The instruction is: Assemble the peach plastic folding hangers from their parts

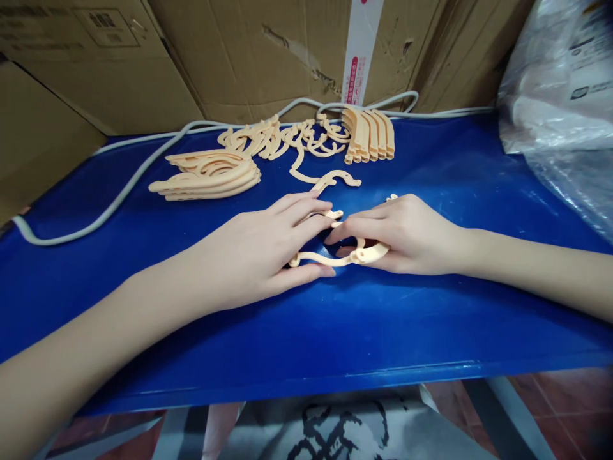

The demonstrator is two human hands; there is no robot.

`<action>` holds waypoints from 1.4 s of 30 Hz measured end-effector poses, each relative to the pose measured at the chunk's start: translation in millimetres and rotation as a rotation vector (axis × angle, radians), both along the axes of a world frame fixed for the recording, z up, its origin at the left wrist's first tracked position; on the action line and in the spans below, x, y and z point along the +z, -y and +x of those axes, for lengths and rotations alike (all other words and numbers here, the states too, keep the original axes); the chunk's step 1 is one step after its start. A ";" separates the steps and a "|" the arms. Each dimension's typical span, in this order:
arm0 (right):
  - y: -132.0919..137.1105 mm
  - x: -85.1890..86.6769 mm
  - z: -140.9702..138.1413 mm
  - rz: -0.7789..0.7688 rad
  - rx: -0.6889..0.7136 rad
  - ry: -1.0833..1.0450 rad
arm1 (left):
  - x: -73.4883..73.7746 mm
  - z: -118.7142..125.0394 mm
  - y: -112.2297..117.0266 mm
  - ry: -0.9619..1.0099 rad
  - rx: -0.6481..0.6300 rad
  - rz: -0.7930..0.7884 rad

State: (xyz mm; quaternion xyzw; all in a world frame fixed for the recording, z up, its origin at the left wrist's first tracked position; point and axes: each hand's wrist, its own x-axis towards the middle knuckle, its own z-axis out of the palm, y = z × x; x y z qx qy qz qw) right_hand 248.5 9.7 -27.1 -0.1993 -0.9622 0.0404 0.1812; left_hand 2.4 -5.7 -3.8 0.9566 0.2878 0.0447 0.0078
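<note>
Both my hands meet at the middle of a blue table point(431, 319) over a peach plastic hanger part point(335, 259). My left hand point(268, 246) lies on the part's left end, fingers stretched and pressed down on it. My right hand point(407, 233) grips the right end, fingers curled around the curved piece. A second loose curved part point(335, 177) lies just beyond my fingertips.
A stack of assembled peach pieces point(211, 176) sits at the left rear, a loose heap point(287, 137) behind the middle, and a neat row point(371, 134) to its right. A white cable point(110, 204) runs along the back. Cardboard boxes point(268, 51) stand behind; a plastic bag point(560, 96) at right.
</note>
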 end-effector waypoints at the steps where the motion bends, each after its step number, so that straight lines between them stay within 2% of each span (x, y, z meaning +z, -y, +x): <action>1: -0.1 0.0 0.0 0.001 0.000 0.000 | 0.0 0.0 -0.1 -0.001 -0.001 0.000; 42: -0.6 0.2 0.3 -0.016 -0.009 0.015 | 2.2 1.8 -0.5 -0.008 0.018 -0.079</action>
